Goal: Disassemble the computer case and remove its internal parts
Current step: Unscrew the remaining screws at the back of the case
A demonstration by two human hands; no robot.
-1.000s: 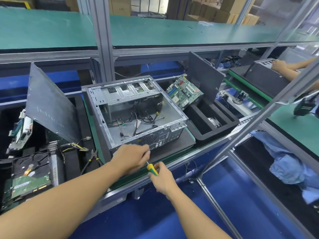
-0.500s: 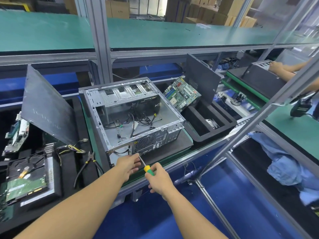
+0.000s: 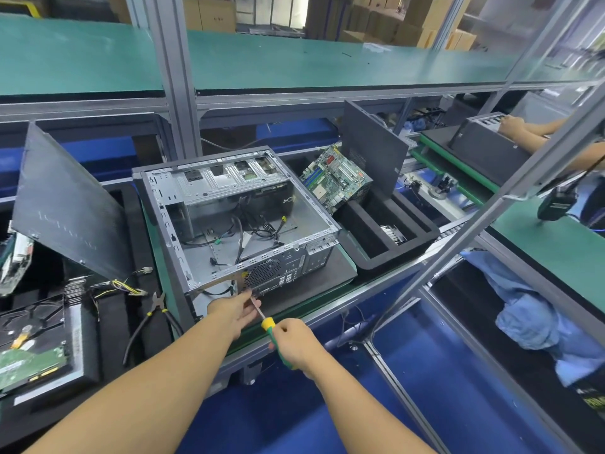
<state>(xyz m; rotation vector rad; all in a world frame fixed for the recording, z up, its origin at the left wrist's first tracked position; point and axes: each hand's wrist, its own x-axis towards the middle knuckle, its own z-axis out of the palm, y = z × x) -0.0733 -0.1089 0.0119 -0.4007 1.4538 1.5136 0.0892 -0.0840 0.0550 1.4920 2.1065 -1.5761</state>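
Computer case of grey steel point(image 3: 212, 181) sits nearly gutted, black cables point(image 3: 258, 229) remaining; right hand point(image 3: 296, 342) grips a yellow-green screwdriver point(image 3: 267, 323), left hand point(image 3: 234, 311) pinches its shaft.

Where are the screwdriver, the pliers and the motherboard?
screwdriver point(image 3: 269, 323), head view, yellow end of handle.
pliers point(image 3: 160, 302), head view, metal head.
motherboard point(image 3: 334, 181), head view, middle of the board.

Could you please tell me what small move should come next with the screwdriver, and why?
Probably seat the tip in a rear-panel screw and turn. The right hand grips the screwdriver handle, the left hand pinches its shaft, and the tip sits at the computer case rear corner; no screw head is discernible.
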